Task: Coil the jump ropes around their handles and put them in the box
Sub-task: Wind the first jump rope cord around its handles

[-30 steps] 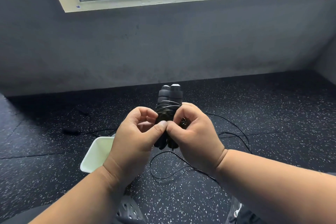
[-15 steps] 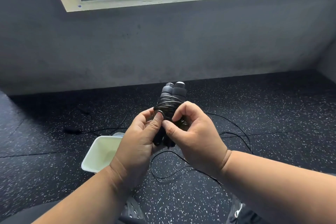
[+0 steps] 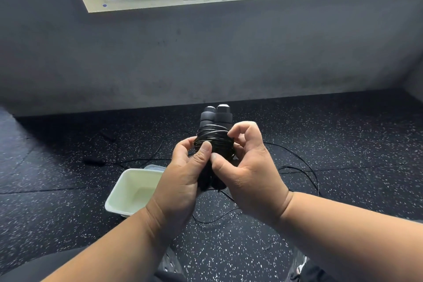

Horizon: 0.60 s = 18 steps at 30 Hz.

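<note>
Two black foam jump rope handles (image 3: 217,118) stand side by side, upright, with thin black cord coiled (image 3: 214,141) around their middle. My left hand (image 3: 183,181) grips the handles from the left, thumb pressed on the coil. My right hand (image 3: 248,174) holds them from the right, fingers curled over the coil's edge. The handles' lower ends are hidden between my palms. A white box (image 3: 128,192) sits on the floor below left of my hands, open and partly covered by my left hand.
Loose black cord (image 3: 306,167) from another rope loops over the speckled black rubber floor to the right and below my hands. Another black handle (image 3: 92,160) lies on the floor at left. A grey wall with a window stands ahead.
The handles have risen slightly. My right fingers have opened and lifted from the front of the coil to its right edge, and my left thumb has slid up onto the coil.
</note>
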### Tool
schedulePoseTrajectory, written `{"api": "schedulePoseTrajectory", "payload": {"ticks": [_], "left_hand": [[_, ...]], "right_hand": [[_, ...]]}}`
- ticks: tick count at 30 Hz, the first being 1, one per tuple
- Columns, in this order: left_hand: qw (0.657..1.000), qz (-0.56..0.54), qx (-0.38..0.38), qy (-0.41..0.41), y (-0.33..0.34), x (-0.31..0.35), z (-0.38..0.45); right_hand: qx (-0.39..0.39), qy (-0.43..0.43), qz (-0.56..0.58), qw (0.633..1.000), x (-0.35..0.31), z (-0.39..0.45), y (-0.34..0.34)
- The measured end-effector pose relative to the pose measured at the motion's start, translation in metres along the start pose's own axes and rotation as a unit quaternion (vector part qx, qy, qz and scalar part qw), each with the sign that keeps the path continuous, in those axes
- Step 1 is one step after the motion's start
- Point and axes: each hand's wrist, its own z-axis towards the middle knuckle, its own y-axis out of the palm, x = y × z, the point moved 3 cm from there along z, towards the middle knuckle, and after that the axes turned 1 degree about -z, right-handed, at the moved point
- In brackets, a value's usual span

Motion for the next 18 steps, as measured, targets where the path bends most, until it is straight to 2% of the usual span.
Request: {"api": "schedulePoseTrajectory", "payload": {"ticks": [4,10,14,18], "left_hand": [[1.0,0.011,-0.025,-0.006,-0.001,0.001,0.0],[0.999,0.013,-0.03,0.002,-0.003,0.005,0.002],[0.999,0.011,-0.037,0.012,-0.004,0.006,0.002],[0.999,0.004,-0.038,0.011,-0.003,0.0,0.002]], "right_hand": [[-0.01,0.014,-0.005,1.0,-0.001,0.001,-0.002],[-0.067,0.016,0.005,0.998,-0.007,0.006,-0.007],[-0.083,-0.015,-0.056,0.995,-0.013,0.013,-0.015],[-0.096,-0.061,-0.238,0.965,-0.018,0.021,-0.022]]}}
